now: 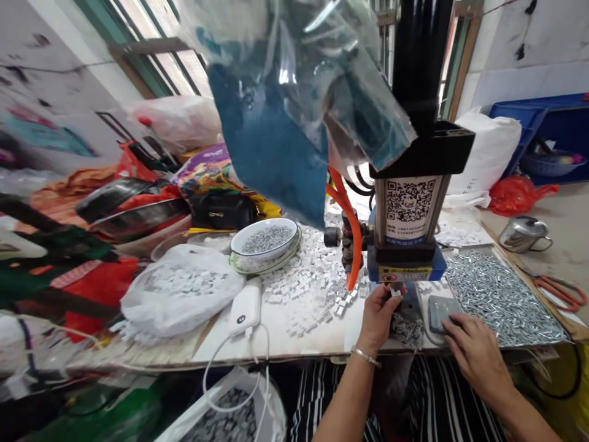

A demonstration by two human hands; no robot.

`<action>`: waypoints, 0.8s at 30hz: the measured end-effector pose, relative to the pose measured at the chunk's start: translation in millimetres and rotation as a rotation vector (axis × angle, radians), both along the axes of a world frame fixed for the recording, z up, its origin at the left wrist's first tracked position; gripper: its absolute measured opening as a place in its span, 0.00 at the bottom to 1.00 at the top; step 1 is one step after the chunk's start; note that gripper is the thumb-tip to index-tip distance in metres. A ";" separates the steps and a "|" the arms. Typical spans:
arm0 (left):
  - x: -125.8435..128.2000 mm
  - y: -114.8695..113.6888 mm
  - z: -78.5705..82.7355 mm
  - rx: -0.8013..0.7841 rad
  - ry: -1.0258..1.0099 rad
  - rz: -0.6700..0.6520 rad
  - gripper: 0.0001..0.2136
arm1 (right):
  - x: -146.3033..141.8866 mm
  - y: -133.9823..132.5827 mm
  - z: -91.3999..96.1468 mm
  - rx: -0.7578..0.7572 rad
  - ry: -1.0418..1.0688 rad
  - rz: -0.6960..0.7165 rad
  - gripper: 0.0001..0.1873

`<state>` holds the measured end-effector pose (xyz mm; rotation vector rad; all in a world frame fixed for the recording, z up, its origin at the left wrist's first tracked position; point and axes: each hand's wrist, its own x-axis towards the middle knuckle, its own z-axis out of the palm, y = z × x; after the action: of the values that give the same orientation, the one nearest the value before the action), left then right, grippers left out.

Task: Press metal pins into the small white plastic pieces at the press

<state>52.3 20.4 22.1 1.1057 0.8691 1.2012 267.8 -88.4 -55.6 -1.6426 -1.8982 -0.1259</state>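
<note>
sm. white pc (395,291) l. of grey box (438,312)

Your bare left forearm (348,399) reached up and forward from the bottom of the view, a slim silvery metal bangle (367,357) around its wrist, and your bare left hand (376,313) was turned inward with thumb and forefinger brought together in a pinch. Your bare right forearm (518,405) slanted in from the lower right corner, and your bare right hand (476,347) lay palm down, lower than the left, its fingers loosely spread, slightly bent and pointing toward your left side.
</note>
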 end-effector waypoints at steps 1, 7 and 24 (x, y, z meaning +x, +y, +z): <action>-0.1 -0.4 0.8 0.004 0.005 -0.005 0.09 | 0.9 1.3 1.0 0.000 0.017 0.012 0.14; 2.2 -2.8 3.2 0.037 0.150 0.094 0.09 | 37.8 14.6 2.1 0.093 0.125 0.004 0.14; 6.8 -6.7 2.3 0.043 0.357 0.327 0.10 | 68.6 23.3 -14.6 -0.031 -0.004 -0.246 0.13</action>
<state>59.0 13.7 24.4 1.2686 1.3435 1.3120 336.4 -65.2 -70.2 -1.8933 -1.7026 -0.2006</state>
